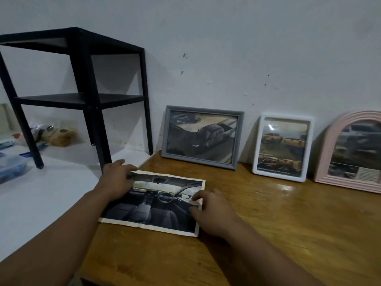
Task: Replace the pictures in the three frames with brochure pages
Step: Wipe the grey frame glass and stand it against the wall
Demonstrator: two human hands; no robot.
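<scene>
A brochure page [152, 211] showing a car interior lies flat on the wooden table [268, 223]. My left hand [115, 180] grips the page's far left corner, fingers curled over its edge. My right hand [210, 213] pinches the page's right edge between thumb and fingers. Three frames lean upright against the wall behind: a grey frame [201, 137] with a dark pickup picture, a white frame [282, 148] with orange trucks, and a pink arched frame [350, 153] cut off at the right edge.
A black metal shelf stand [82, 96] stands on a white surface [41, 199] to the left, close to the page. Under and beside it lie a plush toy [59, 135] and blue packages [10, 166]. The grey-white wall [247, 58] backs everything.
</scene>
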